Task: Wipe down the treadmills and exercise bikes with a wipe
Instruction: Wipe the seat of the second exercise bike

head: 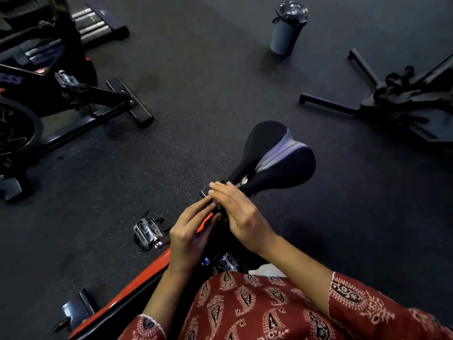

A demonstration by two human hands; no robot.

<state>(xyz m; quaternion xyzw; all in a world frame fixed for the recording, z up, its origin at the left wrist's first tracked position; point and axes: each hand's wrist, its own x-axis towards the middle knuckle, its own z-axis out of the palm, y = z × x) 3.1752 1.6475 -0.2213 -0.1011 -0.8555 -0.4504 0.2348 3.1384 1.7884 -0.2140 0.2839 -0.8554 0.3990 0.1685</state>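
Bike [137,283], red-framed, stands directly under the person. Its saddle [277,160] has its long axis running from the hands up and to the right, nose toward them. Both hands meet at the rail [204,192] just before the nose. The left hand [191,234] touches it with straight fingers. The right hand [241,213] lies over it, but I cannot tell its grip. No wipe shows. The right hand is nearer the saddle, which has open floor [196,69] around it.

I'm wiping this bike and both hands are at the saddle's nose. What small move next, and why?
Probably slide the right hand onto the saddle: it and the left hand sit at the bracket by its nose, the saddle top just beyond them. No wipe shows in either hand.
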